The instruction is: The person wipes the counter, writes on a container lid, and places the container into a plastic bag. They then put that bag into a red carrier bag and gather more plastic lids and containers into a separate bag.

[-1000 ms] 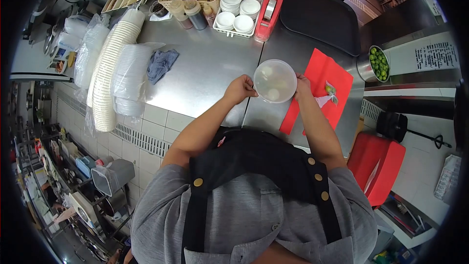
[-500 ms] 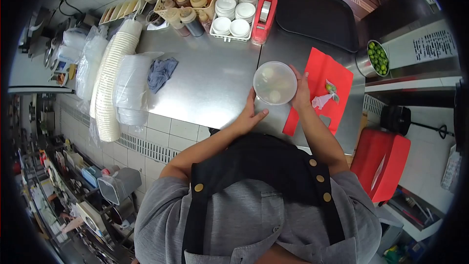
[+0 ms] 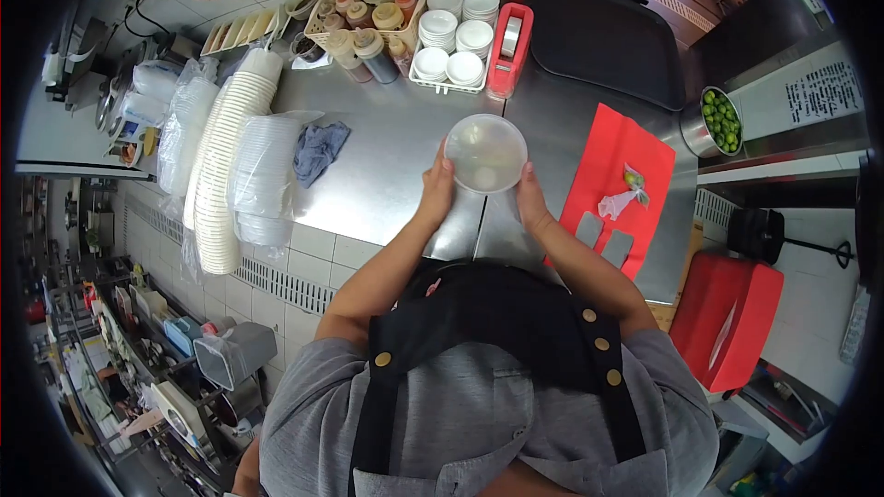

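Between my two hands is a round, lidded plastic food container [image 3: 486,155], translucent, with pale contents that I cannot make out through the lid. My left hand [image 3: 437,189] grips its left side and my right hand [image 3: 530,198] its right side. To the right, a flat red bag [image 3: 589,166] lies on the steel counter [image 3: 368,184]. On the bag rests a small knotted clear plastic bag [image 3: 633,182] with something green and yellow inside. Two grey cut-out handle openings show near the red bag's front end.
Stacks of plastic-wrapped containers [image 3: 262,175] and a blue cloth [image 3: 319,152] lie at the left. Along the back stand sauce bottles [image 3: 376,57], small white dishes [image 3: 474,37], a red tape dispenser [image 3: 511,51] and a black tray [image 3: 608,41]. A metal pot of limes [image 3: 721,120] sits at the right.
My hands and the container have moved left, away from the red bag. My left hand has closed in against the container's side. The view has shifted slightly.
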Demonstrator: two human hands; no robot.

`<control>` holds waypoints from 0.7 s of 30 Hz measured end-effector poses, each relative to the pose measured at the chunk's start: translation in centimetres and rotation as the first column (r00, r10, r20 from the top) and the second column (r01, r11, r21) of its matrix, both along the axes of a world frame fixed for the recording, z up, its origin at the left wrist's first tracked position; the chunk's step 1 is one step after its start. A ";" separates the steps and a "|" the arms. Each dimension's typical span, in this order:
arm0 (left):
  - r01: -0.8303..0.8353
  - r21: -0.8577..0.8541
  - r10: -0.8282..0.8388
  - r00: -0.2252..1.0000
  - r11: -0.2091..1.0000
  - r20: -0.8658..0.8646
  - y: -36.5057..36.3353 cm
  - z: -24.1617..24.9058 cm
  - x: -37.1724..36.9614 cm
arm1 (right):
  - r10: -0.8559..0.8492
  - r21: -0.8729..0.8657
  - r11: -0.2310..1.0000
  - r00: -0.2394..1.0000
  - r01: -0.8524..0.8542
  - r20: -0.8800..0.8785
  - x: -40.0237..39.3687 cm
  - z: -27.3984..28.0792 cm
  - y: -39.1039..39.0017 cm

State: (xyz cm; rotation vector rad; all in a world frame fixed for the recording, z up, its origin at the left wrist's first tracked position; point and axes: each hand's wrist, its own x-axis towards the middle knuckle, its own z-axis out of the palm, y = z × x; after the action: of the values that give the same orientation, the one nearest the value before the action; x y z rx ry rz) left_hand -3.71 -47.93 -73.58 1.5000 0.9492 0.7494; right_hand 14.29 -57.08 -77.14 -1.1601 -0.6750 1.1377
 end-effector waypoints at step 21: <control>-0.074 0.479 0.331 0.813 0.875 -0.478 1.8 1.5 -3.2 | -0.019 -0.091 0.995 0.975 0.040 0.220 -4.3 0.8 3.8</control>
State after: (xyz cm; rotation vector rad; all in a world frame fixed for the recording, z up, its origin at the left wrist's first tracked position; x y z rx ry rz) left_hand -6.87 -46.10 -72.09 2.1052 1.4694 0.7327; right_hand 10.02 -53.28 -76.32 -1.3858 -0.7758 1.0344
